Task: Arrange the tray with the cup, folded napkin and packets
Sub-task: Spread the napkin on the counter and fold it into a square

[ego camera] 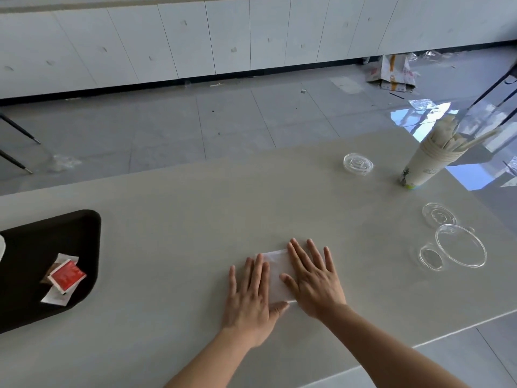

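Left hand (251,295) and right hand (313,281), both flat with fingers straight and spread, pressing palm-down on a white napkin (277,275); neither hand grasps anything. The napkin lies on the pale tabletop (181,219) near its front edge, roughly at the middle of the view, with the left hand covering its left margin and the right hand covering its right part; the thumbs point toward each other across the strip of napkin that shows between them. At far left, well apart from the napkin, a black tray (42,233) rests on the tabletop, partly cut off by the frame edge. On the tray lies a red packet (67,276) on top of white packets (56,299). At far right stands a stack of paper cups (422,169) with pale rolled items in its mouth. Four clear plastic lids lie on the tabletop: one (358,163) just left of the stack, three (461,245) grouped nearer the front right.
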`<state>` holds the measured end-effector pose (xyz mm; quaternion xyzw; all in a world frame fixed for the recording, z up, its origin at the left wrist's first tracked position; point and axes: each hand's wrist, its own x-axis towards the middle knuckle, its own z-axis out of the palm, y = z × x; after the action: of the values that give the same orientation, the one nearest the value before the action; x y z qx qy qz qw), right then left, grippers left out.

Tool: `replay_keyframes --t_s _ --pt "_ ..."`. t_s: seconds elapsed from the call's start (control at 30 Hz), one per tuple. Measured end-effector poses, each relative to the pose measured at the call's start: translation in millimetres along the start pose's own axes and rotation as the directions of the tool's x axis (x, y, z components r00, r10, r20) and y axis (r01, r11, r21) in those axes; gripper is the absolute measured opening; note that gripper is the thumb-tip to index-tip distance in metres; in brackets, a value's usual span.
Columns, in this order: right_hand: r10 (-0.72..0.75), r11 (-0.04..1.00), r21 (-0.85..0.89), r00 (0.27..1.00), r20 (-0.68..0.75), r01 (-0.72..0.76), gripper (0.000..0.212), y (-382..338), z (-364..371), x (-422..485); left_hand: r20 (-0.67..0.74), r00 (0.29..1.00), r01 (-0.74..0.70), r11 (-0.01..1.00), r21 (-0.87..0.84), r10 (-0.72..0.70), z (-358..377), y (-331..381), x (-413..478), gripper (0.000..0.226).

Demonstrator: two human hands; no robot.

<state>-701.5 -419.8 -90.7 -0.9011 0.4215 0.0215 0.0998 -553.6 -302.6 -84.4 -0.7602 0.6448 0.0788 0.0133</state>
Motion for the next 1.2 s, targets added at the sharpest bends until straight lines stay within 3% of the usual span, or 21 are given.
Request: replay_keyframes --t_s 0.1,0.27,0.4,0.53,0.63,0.83,0.97,1.1,1.2 --pt "-0.006 1.000 -0.005 1.000 0.026 0.006 0.077 1 -3 1 -0.053 0.996 0.068 0.995 -0.076 -0.072 -5 4 -7 0.085" --pt "0.034 0.994 0.107 0.999 0.015 -0.036 0.075 2 -4 0 -0.159 0.903 0.345 0.895 -0.282 -0.399 -18 20 -19 0.051" --pt "0.005 0.985 0.170 0.999 -0.032 0.000 0.069 5 -10 0 -0.089 0.855 0.455 0.822 -0.344 -0.511 -30 27 -14 0.040" --pt "-0.130 0.991 0.004 0.991 -0.029 0.130 0.065 10 -7 -5 -0.028 0.810 0.515 0.734 -0.443 -0.586 -32 34 -5 0.038" --pt "-0.112 0.994 -0.018 0.994 -0.006 0.112 0.065 8 -2 -7 -0.030 0.815 0.478 0.701 -0.530 -0.579 -31 40 -1 0.034" --pt "-0.054 0.995 0.080 0.998 0.009 0.053 0.070 10 0 -4 0.084 0.767 0.403 0.376 -0.834 -0.636 -42 38 5 0.024" --pt "-0.022 0.975 0.220 0.999 -0.038 0.030 0.068 11 -6 0 0.137 0.801 0.341 0.258 -0.904 -0.582 -51 25 8 0.040" --pt "0.030 0.921 0.389 0.989 -0.145 0.029 0.062 10 -16 2 0.296 0.786 0.331 -0.035 -0.943 -0.543 -59 9 15 0.041" --pt "0.077 0.884 0.468 0.984 -0.161 0.007 0.060 10 -26 4 0.362 0.784 0.307 -0.191 -0.932 -0.504 -60 -2 16 0.041"
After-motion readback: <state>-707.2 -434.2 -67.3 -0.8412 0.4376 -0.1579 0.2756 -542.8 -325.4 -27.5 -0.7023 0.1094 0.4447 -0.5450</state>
